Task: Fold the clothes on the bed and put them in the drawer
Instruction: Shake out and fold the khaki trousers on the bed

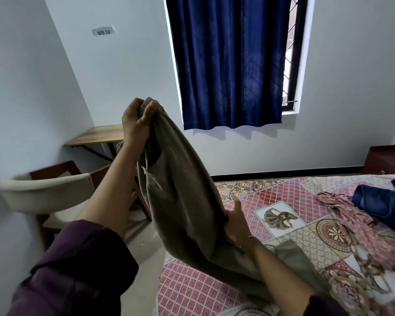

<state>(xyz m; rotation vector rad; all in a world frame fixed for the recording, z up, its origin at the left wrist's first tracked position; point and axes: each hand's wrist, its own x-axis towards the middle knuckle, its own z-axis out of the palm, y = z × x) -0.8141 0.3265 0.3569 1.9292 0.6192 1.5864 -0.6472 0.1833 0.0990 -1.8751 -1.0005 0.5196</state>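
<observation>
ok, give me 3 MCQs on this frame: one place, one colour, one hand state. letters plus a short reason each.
1. Where do the other clothes lie?
A. on the chair
B. on the bed, at the right
C. on the wall shelf

2. What colour is the curtain?
A. dark blue
B. red
C. white

3. What is the left hand doing?
A. hanging idle
B. pressing flat on the bed
C. gripping the top edge of the khaki garment, held up high

Answers:
1 B: the blue jeans and the pink patterned garment rest on the bed, right side.
2 A: the curtain over the window is dark blue.
3 C: the left hand has its fingers curled round the bunched top of the khaki garment; the right hand holds it lower down.
</observation>
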